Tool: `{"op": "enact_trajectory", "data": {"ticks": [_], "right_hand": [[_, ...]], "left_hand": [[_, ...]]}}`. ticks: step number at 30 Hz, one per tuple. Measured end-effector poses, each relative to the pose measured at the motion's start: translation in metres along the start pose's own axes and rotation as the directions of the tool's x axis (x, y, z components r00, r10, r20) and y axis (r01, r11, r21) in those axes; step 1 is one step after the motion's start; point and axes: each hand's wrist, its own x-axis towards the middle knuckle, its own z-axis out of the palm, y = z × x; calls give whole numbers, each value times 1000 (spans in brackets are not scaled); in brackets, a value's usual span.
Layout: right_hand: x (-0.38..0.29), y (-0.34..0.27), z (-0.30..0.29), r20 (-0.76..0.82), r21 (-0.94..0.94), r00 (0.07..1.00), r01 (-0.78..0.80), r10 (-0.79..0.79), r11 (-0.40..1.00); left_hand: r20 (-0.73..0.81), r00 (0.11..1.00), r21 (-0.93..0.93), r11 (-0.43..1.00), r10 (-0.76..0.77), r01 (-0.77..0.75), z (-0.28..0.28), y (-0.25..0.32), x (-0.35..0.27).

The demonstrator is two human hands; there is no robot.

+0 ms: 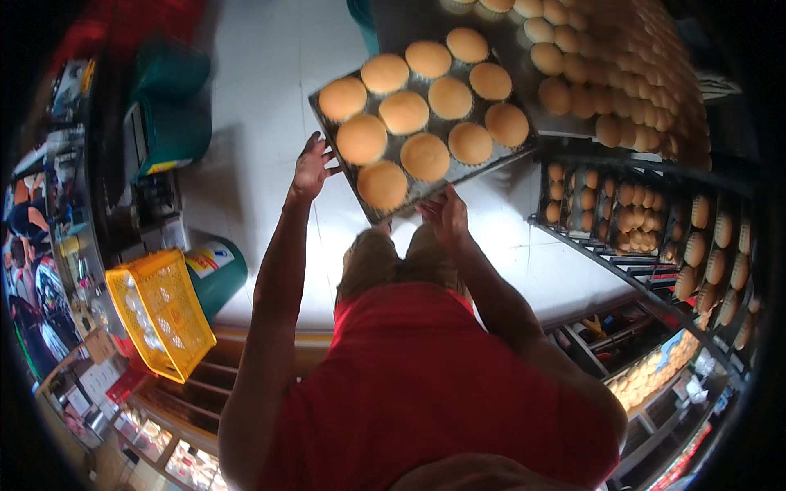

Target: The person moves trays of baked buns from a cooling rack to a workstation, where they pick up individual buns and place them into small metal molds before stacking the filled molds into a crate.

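A dark metal baking tray (pixel 424 189) is tilted across the view in front of me, over the pale floor. Several round golden-brown cakes (pixel 404 112) with fluted edges sit on it in rows. My right hand (pixel 447 215) grips the tray's near edge, the thumb on top and the other fingers partly hidden beneath. At the left edge is my left hand (pixel 313 169), fingers spread and their tips at the rim; whether they bear any weight cannot be seen. The tray's right corner overlaps the metal table in view.
Many similar cakes (pixel 620 67) cover a metal table (pixel 424 18) at the upper right. A rack (pixel 589 255) with more filled trays stands to the right. A yellow plastic crate (pixel 163 313) and a green bin (pixel 224 276) are at left, near a wooden shelf unit (pixel 193 386).
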Motion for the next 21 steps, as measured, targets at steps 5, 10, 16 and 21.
{"op": "enact_trajectory", "data": {"ticks": [5, 10, 16, 21], "right_hand": [[4, -20, -2, 263, -161, 963, -19, 62, 987], [16, -51, -20, 468, -495, 866, 90, 177, 864], [-13, -120, 48, 762, -638, 636, 769, -123, 26], [3, -99, 134, 959, -202, 264, 890, 102, -409]], "left_hand": [[-109, 987, 208, 974, 115, -91, 59, -26, -46], [-73, 963, 282, 932, 259, -229, 63, -24, -16], [-27, 974, 214, 953, 227, -216, 48, -25, -7], [-203, 933, 279, 931, 296, -235, 60, -32, -55]]}}
